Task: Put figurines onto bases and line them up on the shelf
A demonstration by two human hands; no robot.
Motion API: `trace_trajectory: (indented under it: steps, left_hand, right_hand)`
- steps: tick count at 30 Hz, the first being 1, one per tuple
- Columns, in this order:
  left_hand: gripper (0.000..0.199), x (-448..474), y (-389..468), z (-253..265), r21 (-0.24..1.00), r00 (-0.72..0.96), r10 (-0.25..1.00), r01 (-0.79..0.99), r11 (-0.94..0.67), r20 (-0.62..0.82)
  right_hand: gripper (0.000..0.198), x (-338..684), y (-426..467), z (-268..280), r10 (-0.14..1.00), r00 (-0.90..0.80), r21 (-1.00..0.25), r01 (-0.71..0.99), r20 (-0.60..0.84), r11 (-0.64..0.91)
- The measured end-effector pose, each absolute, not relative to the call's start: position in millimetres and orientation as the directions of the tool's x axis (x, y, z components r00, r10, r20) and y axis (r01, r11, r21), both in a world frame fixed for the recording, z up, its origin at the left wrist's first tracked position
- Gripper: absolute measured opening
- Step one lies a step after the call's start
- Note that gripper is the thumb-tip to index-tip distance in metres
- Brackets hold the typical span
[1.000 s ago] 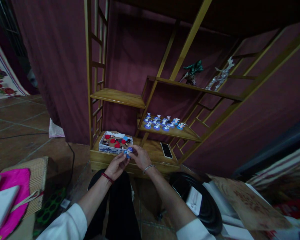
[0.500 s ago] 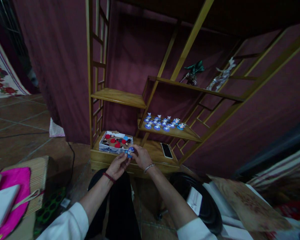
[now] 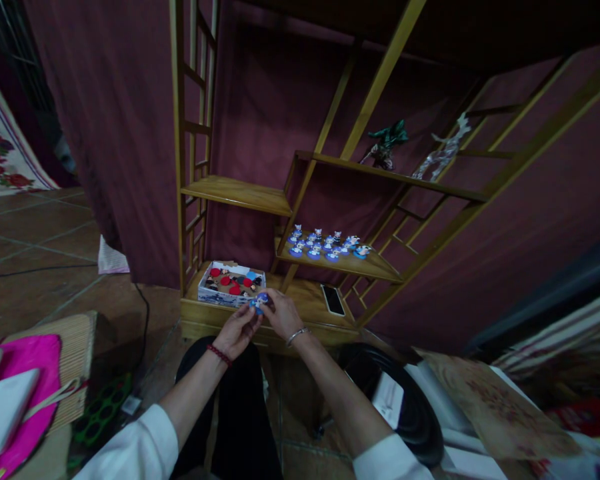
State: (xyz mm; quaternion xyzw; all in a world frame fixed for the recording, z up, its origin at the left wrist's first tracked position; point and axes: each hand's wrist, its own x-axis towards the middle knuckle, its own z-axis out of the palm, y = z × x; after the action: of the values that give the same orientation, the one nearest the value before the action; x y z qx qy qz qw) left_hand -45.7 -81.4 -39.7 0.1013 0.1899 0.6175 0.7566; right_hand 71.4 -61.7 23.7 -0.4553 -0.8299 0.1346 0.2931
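A small blue and purple figurine is held between both hands, in front of the low shelf. My left hand grips its blue base from the left, while my right hand pinches it from the right. Just beyond my left hand sits an open cardboard box with several figurines lying in it, some with red round bases. On the middle shelf several similar figurines stand upright in rows on blue and purple bases.
A phone lies on the bottom shelf board, right of my hands. Higher up stand a dark green figure and a clear statuette. A black round stool is at my right; a bamboo mat with a pink cloth is at my left.
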Motion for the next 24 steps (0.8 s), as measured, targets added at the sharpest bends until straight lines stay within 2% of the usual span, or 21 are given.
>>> trace_trajectory:
  steps: [9,12,18,24]
  left_hand:
    - [0.018,-45,-80,-43,0.414,0.174,0.973,-0.882,0.224,-0.153]
    - [0.018,-46,-79,-44,0.416,0.178,0.973,-0.881,0.225,-0.150]
    - [0.018,-47,-77,-45,0.419,0.183,0.970,-0.877,0.234,-0.159]
    - [0.018,-46,-77,-43,0.426,0.181,0.967,-0.872,0.243,-0.182]
  right_hand:
    - [0.023,71,-60,16,0.872,-0.345,-0.508,0.712,0.348,0.484]
    - [0.024,72,-60,16,0.865,-0.361,-0.530,0.685,0.349,0.500]
    - [0.038,73,-59,10,0.854,-0.351,-0.607,0.601,0.383,0.519]
    - [0.040,76,-62,8,0.870,-0.322,-0.669,0.557,0.372,0.493]
